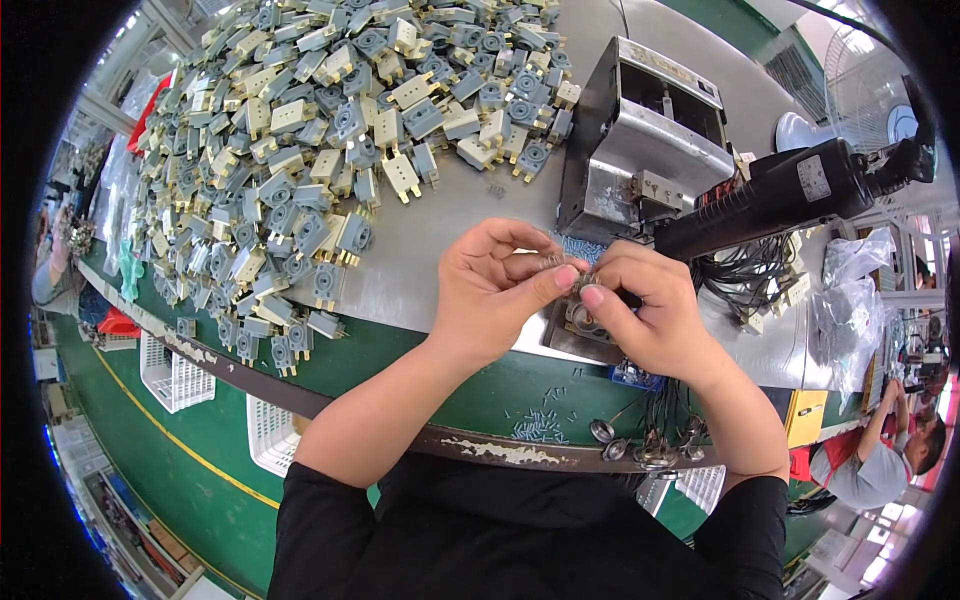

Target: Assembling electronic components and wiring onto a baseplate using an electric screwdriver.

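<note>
My left hand and my right hand meet in front of me, thumbs nearly touching. Both are closed in a pinch on small, shiny metal pieces that look like coil springs; how many there are is hidden by the fingers. Directly below the fingertips sits a metal fixture, with a round part in it partly covered by my right thumb. Small blue screws lie behind my hands. A few similar tiny coils rest on the metal tabletop farther off.
A large heap of grey and cream pronged plug housings covers the left. At right stand a metal box-shaped machine, a black electric screwdriver and black cables. Loose screws and round wired metal parts lie along the near edge.
</note>
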Available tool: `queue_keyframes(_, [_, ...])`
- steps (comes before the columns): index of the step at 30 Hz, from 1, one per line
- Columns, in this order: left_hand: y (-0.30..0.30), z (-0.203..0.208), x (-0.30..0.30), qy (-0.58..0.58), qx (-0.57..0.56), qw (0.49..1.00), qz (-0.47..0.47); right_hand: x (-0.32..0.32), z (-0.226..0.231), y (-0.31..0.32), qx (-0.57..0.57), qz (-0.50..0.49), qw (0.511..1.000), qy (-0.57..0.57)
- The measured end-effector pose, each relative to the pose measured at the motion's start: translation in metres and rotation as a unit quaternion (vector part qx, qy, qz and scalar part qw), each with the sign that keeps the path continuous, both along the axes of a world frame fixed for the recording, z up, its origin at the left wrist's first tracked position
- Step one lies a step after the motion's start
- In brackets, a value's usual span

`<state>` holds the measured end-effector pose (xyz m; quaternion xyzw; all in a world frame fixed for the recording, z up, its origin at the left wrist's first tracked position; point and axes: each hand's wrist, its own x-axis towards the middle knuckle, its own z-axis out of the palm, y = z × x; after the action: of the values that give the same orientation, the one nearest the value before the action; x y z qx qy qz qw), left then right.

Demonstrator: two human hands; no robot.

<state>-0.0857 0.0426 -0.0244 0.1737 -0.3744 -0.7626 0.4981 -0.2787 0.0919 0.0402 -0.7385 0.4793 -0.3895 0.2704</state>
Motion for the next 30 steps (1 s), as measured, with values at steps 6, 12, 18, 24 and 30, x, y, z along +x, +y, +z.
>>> queue_keyframes(6, [0.002, 0.001, 0.001, 0.001, -0.008, 1.000, 0.002, -0.003, -0.005, -0.001, -0.018, 0.023, 1.000, -0.006])
queue_keyframes(12, [0.004, 0.002, -0.001, -0.015, -0.036, 0.998, 0.046, 0.011, 0.002, 0.002, 0.019, -0.064, 0.995, -0.073])
queue_keyframes(18, [0.005, 0.002, 0.000, -0.027, -0.040, 0.998, 0.034, 0.008, 0.004, -0.002, -0.003, -0.026, 1.000, 0.003])
queue_keyframes(24, [0.003, -0.001, 0.001, 0.003, 0.005, 1.000, 0.021, 0.006, 0.004, 0.000, 0.008, -0.001, 0.999, 0.033])
queue_keyframes(30, [-0.001, 0.001, 0.003, -0.016, 0.015, 0.999, 0.032, 0.012, 0.009, -0.001, -0.040, -0.057, 0.997, 0.035])
